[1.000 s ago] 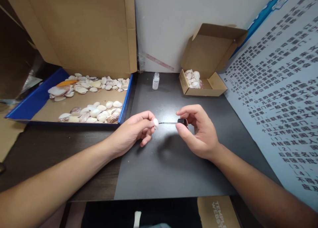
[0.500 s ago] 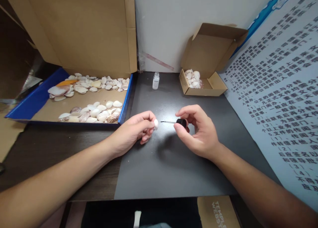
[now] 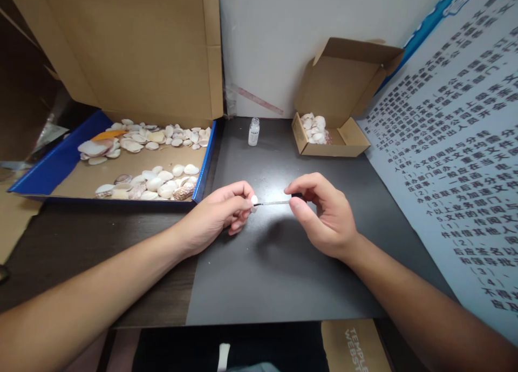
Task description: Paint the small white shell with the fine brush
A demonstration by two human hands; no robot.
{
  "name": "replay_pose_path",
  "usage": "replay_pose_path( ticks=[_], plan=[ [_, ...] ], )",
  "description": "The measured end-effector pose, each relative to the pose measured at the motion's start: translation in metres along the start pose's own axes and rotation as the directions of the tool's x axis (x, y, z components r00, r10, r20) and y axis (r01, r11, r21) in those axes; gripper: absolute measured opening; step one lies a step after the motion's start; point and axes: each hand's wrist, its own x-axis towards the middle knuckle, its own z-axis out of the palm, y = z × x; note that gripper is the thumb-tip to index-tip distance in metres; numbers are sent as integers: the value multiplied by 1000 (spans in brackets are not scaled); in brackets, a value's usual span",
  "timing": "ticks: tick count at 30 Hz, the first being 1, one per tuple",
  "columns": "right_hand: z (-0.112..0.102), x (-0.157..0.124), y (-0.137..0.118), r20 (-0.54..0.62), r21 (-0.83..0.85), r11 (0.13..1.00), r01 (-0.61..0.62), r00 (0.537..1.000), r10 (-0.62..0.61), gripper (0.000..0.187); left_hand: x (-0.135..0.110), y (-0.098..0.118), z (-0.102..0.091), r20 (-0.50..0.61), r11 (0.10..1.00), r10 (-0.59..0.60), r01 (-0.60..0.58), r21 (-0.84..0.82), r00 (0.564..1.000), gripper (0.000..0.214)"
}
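Between thumb and fingers, my left hand (image 3: 229, 207) pinches a small white seashell (image 3: 254, 200) over the dark mat. My right hand (image 3: 324, 212) is closed on the black cap of a thin brush (image 3: 277, 202), which points left. The dark brush tip meets the shell's face. Much of the cap is hidden behind my right thumb and fingers. Beyond my hands, a small clear glass bottle (image 3: 253, 132) stands upright without a cap, its contents whitish.
At left lies an open blue-edged cardboard box (image 3: 89, 180) with several shells in two groups. A smaller open carton (image 3: 343, 149) holding white shells stands back right. A printed sheet (image 3: 453, 145) slants along the right side; a pale wall (image 3: 263, 48) rises behind the mat.
The brush has moved left and its tip now touches the shell; before, a small gap lay between them. The cap has turned slightly in my right fingers. My left hand is nearly still.
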Motion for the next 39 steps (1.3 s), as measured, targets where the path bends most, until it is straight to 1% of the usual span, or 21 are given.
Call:
replay_pose_path(
  ticks=[4,8,12,16,19,22,24,25,28,31,35,39],
  plan=[
    [0,-1,0,-10,-13,999,-30,999,30,16,0,1,0,3,1000,1,-1,-4,1000,8],
    [0,-1,1,-14,9,1000,-11,1000,11,12,-1,2,0,-2,1000,-1,1,-6,1000,8],
    [1,0,2,-21,-20,999,-28,999,28,15,-2,2,0,-3,1000,1,-1,-2,1000,9],
    [1,0,3,-10,8,1000,-15,1000,15,12,-1,2,0,-4,1000,-4,4,-1,1000,10],
    [0,0,2,-9,3,1000,-29,1000,29,13,0,2,1,-4,1000,-4,4,1,1000,10],
    [0,1,1,11,-17,999,-43,999,43,12,-1,3,1,-3,1000,-3,3,4,1000,9],
    [-1,2,0,30,-2,999,-38,999,38,7,-2,3,1,-10,1000,-6,6,5,1000,8],
    [-1,2,0,33,9,999,-37,999,36,8,-2,3,1,-13,1000,-7,7,3,1000,7],
    [0,2,0,19,2,999,-38,999,38,7,-1,4,1,-7,1000,-7,7,-4,1000,7],
    [0,1,0,7,-32,998,-49,999,49,14,-1,3,1,-1,1000,-4,4,-3,1000,9],
    [0,1,0,-7,-23,999,-39,999,39,7,-1,2,1,-1,1000,-5,5,3,1000,10],
    [0,1,0,-18,-38,998,-41,999,40,9,-2,2,1,-7,1000,-5,5,-1,1000,11]
  ],
)
